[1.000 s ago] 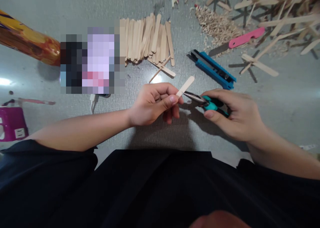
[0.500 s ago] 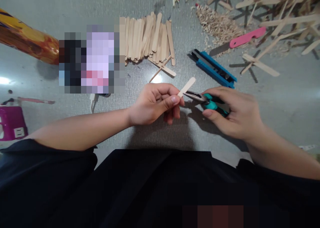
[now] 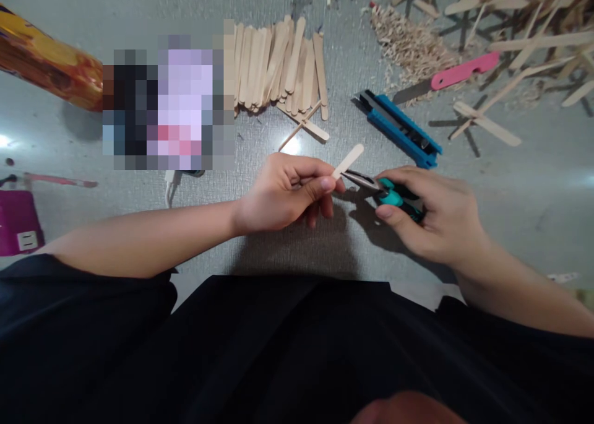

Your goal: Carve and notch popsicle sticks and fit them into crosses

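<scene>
hands (image 3: 288, 194) angle inward (stick (image 3: 349, 159) left, pliers (image 3: 390, 195) right).

My left hand (image 3: 290, 192) hides the lower end of the flat pale wooden stick (image 3: 349, 160); my view's left edge crops the shiny orange-and-yellow cylinder (image 3: 51, 62).

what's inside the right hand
The right hand holds green-and-black pliers; their metal nose points toward the wooden stick in the left hand. The handle ends cannot be seen, covered by the right hand.
</scene>
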Action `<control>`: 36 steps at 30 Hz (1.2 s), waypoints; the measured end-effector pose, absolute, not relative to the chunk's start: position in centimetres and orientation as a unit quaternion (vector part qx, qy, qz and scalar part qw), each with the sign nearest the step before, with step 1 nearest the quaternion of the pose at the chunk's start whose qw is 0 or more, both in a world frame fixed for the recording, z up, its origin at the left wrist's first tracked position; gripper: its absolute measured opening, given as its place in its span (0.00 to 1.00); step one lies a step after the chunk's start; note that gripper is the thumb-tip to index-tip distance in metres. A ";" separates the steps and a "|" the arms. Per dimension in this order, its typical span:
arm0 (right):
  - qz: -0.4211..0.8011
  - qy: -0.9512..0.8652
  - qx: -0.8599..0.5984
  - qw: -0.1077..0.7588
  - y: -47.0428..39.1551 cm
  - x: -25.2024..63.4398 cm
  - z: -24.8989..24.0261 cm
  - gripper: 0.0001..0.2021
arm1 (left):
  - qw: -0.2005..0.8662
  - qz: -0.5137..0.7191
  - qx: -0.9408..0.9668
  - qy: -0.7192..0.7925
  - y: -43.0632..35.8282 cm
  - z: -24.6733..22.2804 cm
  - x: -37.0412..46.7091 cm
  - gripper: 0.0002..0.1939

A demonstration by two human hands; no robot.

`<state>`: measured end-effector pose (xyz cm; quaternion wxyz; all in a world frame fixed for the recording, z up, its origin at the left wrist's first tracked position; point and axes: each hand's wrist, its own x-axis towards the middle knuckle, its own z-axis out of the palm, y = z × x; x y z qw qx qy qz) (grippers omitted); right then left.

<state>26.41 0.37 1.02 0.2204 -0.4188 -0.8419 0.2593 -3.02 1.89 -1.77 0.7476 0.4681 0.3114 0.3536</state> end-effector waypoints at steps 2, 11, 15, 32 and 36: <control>0.268 -0.841 -0.423 0.206 0.2 26.3 1.3 0.15 | 0.762 0.345 0.469 0.282 1.9 -1.8 -3.2 0.25; 0.276 -0.838 -0.412 0.227 0.5 26.4 0.9 0.14 | 0.531 0.454 0.653 0.293 1.7 -2.6 -3.1 0.15; 0.261 -0.843 -0.411 0.228 0.4 26.2 0.7 0.14 | 0.475 0.485 0.674 0.290 1.4 -2.5 -3.0 0.15; 0.258 -0.860 -0.387 0.208 0.6 26.6 1.5 0.24 | 0.673 0.385 0.571 0.269 1.6 -1.9 -3.4 0.15; 0.270 -0.855 -0.397 0.198 0.6 26.5 1.9 0.22 | 0.610 0.429 0.619 0.245 1.7 -1.9 -3.3 0.11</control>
